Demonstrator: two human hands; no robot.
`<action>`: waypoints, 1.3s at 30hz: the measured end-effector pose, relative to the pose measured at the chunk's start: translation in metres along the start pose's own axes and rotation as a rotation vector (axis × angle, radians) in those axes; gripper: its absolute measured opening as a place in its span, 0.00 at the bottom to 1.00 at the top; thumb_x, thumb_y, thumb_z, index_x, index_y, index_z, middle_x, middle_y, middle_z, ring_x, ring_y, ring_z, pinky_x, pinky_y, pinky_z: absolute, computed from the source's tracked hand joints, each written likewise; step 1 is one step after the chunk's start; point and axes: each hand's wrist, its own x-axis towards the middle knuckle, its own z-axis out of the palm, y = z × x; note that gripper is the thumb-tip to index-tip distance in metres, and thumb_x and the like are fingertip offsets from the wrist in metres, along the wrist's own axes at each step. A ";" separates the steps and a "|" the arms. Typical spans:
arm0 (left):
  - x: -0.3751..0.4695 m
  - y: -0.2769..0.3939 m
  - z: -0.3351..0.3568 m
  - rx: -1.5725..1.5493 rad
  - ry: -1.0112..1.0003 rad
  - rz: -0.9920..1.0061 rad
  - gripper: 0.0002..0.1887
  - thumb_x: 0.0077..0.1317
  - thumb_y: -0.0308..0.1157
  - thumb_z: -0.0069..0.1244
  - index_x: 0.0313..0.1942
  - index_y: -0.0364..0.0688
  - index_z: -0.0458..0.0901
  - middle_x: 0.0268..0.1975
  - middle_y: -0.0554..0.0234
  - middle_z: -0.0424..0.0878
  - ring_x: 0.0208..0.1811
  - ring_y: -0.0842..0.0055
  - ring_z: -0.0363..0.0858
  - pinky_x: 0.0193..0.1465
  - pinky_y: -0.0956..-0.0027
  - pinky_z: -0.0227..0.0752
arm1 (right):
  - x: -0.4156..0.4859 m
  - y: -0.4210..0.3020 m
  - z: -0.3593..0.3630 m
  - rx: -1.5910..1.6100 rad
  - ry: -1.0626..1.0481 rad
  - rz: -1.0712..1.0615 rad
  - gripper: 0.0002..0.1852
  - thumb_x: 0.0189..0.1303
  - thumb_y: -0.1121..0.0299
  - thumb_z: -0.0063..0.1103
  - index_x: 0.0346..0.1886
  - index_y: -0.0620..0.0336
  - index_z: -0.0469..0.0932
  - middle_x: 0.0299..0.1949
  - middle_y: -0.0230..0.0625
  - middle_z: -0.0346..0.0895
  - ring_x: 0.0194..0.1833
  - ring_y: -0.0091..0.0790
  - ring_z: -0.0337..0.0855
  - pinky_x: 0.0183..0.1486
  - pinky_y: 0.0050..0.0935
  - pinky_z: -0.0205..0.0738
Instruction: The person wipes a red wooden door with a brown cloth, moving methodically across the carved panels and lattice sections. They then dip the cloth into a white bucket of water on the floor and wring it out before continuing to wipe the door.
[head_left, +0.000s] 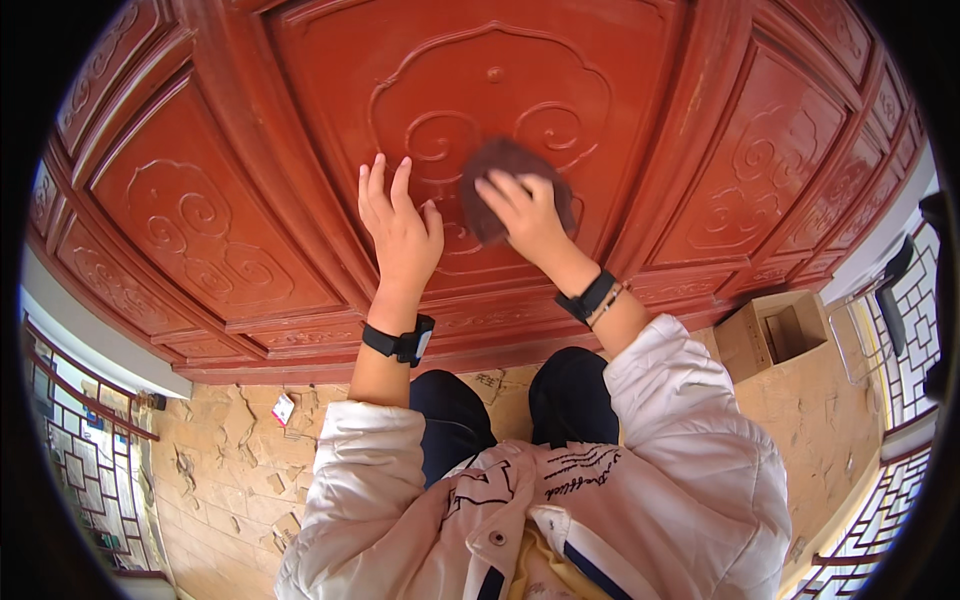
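A red door panel (491, 90) with raised scrollwork fills the view before me. My right hand (531, 214) presses a dark brown cloth (480, 202) flat against the panel's lower middle; both look slightly blurred. Part of the cloth lies hidden beneath the palm and fingers. To the left of the cloth is my left hand (401, 232), its fingers spread and pointing up, with nothing held. Its fingertips are over the panel's lower left; whether they touch the surface, I cannot tell. Each wrist bears a black band.
Carved red panels (180, 217) continue on both sides. An open cardboard box (750, 337) stands at the right foot of the panels, near a metal-framed chair (862, 337). Torn, worn covering (225, 465) and a small packet (283, 409) lie on the floor. Lattice railings (82, 457) flank both sides.
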 end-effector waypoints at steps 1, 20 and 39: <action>-0.005 -0.009 -0.002 0.009 0.007 -0.017 0.35 0.60 0.24 0.55 0.69 0.37 0.65 0.74 0.40 0.57 0.76 0.42 0.52 0.76 0.43 0.49 | -0.016 -0.005 0.002 0.054 0.002 -0.120 0.26 0.53 0.75 0.56 0.58 0.52 0.81 0.60 0.30 0.76 0.48 0.38 0.70 0.54 0.37 0.67; -0.061 -0.093 -0.043 -0.353 0.079 -0.330 0.34 0.62 0.13 0.42 0.71 0.32 0.57 0.75 0.39 0.55 0.75 0.48 0.61 0.75 0.55 0.61 | 0.025 -0.083 0.075 0.105 -0.093 -0.632 0.17 0.52 0.68 0.58 0.47 0.51 0.83 0.54 0.28 0.78 0.48 0.33 0.74 0.47 0.35 0.66; -0.098 -0.109 -0.055 -0.144 0.147 -0.367 0.24 0.70 0.23 0.45 0.65 0.30 0.66 0.64 0.40 0.68 0.68 0.50 0.65 0.73 0.53 0.56 | -0.070 -0.144 0.150 0.203 -0.144 -0.606 0.11 0.60 0.65 0.53 0.44 0.49 0.80 0.51 0.22 0.78 0.48 0.26 0.76 0.48 0.26 0.68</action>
